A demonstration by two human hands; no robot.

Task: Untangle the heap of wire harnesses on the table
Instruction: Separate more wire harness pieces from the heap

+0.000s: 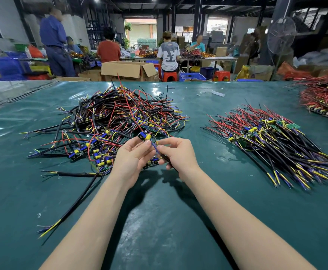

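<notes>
Behind left hand [132, 159], part of harness [144, 136].

Tangled heap [120, 117] fills the counter [159, 221] left of centre. A loose black cable [77, 197] trails off it toward the near left edge. Sorted bundle [272, 141] takes the right side, red stack [323, 98] the far right corner. Bare lane between heap and bundle, front to back. Wide bare counter in front, either side of the forearms. Left hand [134, 160] and right hand [178, 154] hold one harness [144, 136] at the heap's near edge, blocking that approach.
</notes>
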